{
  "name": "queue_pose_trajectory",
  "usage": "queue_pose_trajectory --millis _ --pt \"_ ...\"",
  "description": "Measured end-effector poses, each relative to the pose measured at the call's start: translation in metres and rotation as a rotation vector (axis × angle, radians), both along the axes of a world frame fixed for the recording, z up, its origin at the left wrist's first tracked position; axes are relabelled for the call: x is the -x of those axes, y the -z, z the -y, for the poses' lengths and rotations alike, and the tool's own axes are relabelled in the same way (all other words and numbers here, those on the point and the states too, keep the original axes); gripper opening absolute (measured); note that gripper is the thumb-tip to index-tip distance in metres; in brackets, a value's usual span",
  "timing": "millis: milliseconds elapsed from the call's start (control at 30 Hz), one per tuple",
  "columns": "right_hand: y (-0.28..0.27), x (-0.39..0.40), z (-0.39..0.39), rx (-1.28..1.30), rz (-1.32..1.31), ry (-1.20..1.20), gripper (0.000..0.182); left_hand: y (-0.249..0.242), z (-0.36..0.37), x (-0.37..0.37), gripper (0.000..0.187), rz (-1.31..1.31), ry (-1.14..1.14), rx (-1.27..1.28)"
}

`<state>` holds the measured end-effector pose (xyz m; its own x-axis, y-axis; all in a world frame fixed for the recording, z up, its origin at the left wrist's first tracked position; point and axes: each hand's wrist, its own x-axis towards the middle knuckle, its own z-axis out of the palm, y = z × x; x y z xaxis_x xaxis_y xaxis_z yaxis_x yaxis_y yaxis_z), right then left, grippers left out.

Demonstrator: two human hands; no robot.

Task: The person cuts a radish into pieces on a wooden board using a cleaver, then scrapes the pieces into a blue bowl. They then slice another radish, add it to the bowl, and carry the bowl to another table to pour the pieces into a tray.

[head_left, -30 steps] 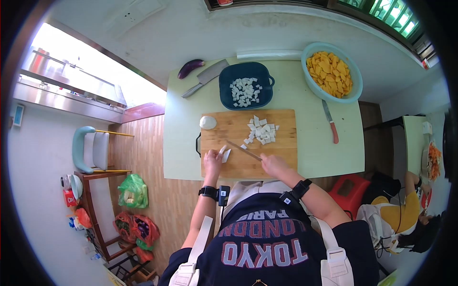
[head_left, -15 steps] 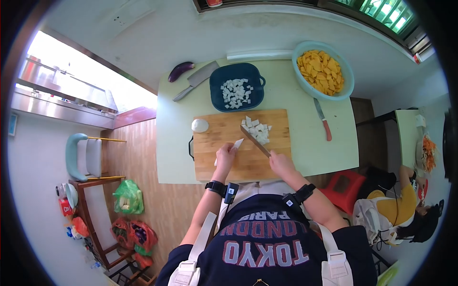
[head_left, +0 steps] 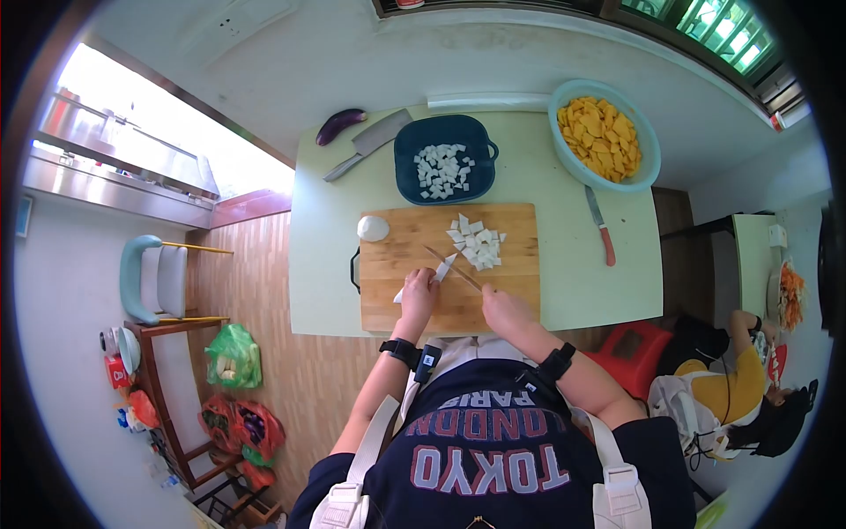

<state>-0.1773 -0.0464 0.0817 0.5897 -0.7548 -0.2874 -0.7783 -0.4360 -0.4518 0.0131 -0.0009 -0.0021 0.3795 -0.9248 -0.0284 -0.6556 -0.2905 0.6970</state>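
Observation:
My left hand (head_left: 418, 298) is closed on a strip of what looks like white radish (head_left: 446, 266), pressing it to the wooden cutting board (head_left: 388, 273). The strip's lower end shows beside my wrist. In my right hand (head_left: 508, 311) is a kitchen knife (head_left: 458, 273), its blade angled up and left across the strip near my left fingertips. Cut white radish pieces (head_left: 477, 242) lie in a pile at the upper right of the board. A rounded white radish chunk (head_left: 374, 229) rests at the upper left corner.
Behind the board stands a dark blue basin (head_left: 445, 125) with white cubes. A cleaver (head_left: 374, 137) and an eggplant (head_left: 340, 126) lie left of it. At right are a light blue bowl (head_left: 656, 152) of yellow slices and a red-handled knife (head_left: 603, 229). Another person (head_left: 727, 388) is far right.
My right hand and knife have moved left, away from the cut pile and onto the strip. My left hand still holds the strip in about the same place.

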Motion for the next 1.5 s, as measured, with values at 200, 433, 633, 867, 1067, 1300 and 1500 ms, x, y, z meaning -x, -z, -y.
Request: queue_pose_trajectory --millis 200,433,633,867,1067,1300,1500 --pt "-0.006 -0.005 0.013 -0.004 -0.13 -0.084 0.011 -0.004 -0.001 0.0 0.014 0.08 0.02 0.04" --pt "0.016 -0.021 0.03 0.014 -0.064 -0.088 0.013 -0.001 0.003 -0.003 0.008 0.042 0.02 -0.016" --pt "0.067 -0.036 0.043 0.047 0.055 -0.064 0.023 -0.002 0.004 -0.002 0.007 0.052 0.014 0.01" --pt "0.053 -0.02 0.058 -0.442 0.321 0.166 0.021 -0.001 0.002 -0.003 0.006 0.063 0.005 0.023" --pt "0.041 -0.021 0.025 0.003 0.111 -0.027 0.015 -0.007 0.003 -0.004 0.006 0.026 0.009 -0.032" --pt "0.015 -0.021 0.017 0.062 -0.08 -0.127 0.009 -0.004 0.003 -0.005 0.004 -0.018 0.005 -0.027" --pt "0.013 -0.02 0.014 0.099 -0.079 -0.127 0.007 -0.001 0.002 -0.005 0.005 0.015 0.016 -0.009"
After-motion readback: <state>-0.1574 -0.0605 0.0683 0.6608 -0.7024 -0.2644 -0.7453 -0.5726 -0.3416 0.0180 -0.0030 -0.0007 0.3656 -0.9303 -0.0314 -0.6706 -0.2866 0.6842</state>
